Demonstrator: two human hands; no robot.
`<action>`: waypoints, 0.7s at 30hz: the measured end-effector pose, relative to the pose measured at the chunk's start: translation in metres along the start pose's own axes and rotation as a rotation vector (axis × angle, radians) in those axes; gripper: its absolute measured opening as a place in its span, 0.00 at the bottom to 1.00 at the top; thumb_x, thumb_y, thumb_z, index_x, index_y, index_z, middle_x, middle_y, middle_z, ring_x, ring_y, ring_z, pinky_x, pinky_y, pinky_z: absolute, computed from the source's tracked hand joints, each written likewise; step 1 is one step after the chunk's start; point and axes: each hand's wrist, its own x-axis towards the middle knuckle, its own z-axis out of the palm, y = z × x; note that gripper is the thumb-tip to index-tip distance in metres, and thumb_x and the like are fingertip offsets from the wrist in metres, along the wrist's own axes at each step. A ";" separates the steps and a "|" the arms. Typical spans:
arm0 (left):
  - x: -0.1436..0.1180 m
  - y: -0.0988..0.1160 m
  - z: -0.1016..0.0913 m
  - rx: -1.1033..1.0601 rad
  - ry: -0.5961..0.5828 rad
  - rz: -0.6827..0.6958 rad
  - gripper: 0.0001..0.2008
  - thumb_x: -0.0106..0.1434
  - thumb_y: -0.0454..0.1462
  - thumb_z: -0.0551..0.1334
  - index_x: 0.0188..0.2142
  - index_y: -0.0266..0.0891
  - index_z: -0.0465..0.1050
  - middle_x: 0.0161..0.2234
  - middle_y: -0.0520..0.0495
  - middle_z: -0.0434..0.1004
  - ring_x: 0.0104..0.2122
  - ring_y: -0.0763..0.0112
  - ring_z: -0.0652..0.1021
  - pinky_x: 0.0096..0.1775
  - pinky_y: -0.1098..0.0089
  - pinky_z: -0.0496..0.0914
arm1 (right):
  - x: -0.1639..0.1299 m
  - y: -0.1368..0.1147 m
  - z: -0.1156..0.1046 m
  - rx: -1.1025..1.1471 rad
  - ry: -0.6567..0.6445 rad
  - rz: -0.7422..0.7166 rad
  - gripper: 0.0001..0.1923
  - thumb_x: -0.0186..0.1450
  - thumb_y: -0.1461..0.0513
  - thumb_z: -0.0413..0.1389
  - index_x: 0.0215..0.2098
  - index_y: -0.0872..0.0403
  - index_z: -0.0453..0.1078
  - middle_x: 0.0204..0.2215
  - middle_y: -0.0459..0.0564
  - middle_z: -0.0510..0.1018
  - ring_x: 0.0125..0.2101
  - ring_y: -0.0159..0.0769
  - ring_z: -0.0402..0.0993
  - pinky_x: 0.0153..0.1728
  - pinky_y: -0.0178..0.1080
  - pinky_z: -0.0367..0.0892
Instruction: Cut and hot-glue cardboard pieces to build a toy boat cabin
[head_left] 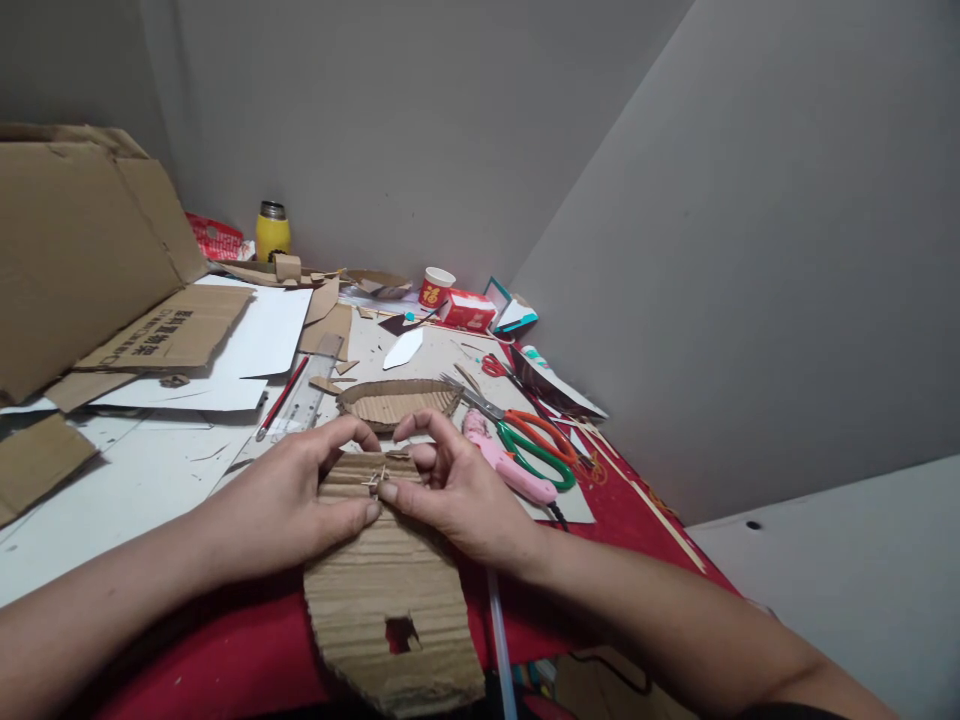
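A corrugated cardboard piece (375,590) with a ragged hole near its lower end lies in front of me. Over its upper part, my left hand (300,490) grips the left edge, thumb on top and fingers curled at the far edge. From the other side, my right hand (457,480) holds it, the thumb pressing beside a small cluster of thin pale sticks (377,478). What the sticks are attached to is too small to tell. Just beyond both hands sits a boat-shaped cardboard tray (397,402).
Right of my hands lie orange-and-green-handled scissors (536,445) and a pink glue gun (510,465). A clear glue stick (501,640) is nearer me. Leftward are a ruler (307,390), a red pencil (283,398) and a large cardboard box (82,260). A paper cup (435,288) and yellow bottle (272,235) stand behind.
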 end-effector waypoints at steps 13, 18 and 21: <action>0.007 -0.008 0.001 -0.612 -0.176 -0.189 0.19 0.56 0.38 0.66 0.45 0.42 0.64 0.37 0.51 0.79 0.38 0.65 0.78 0.39 0.67 0.71 | 0.001 0.001 -0.005 -0.014 0.025 -0.117 0.23 0.55 0.66 0.65 0.39 0.50 0.56 0.27 0.37 0.76 0.26 0.26 0.71 0.27 0.29 0.64; 0.008 -0.009 0.009 -0.551 -0.121 -0.149 0.17 0.54 0.37 0.66 0.43 0.41 0.67 0.38 0.50 0.79 0.39 0.63 0.78 0.41 0.66 0.70 | 0.002 0.004 -0.004 -0.036 0.033 -0.147 0.22 0.56 0.66 0.64 0.39 0.50 0.56 0.28 0.38 0.76 0.28 0.27 0.72 0.29 0.30 0.65; 0.007 -0.007 0.010 -0.597 -0.113 -0.135 0.18 0.54 0.37 0.66 0.44 0.40 0.67 0.39 0.50 0.79 0.39 0.64 0.78 0.42 0.66 0.70 | 0.001 0.005 -0.003 -0.035 0.035 -0.136 0.22 0.56 0.64 0.65 0.40 0.50 0.56 0.29 0.40 0.77 0.29 0.29 0.73 0.30 0.32 0.66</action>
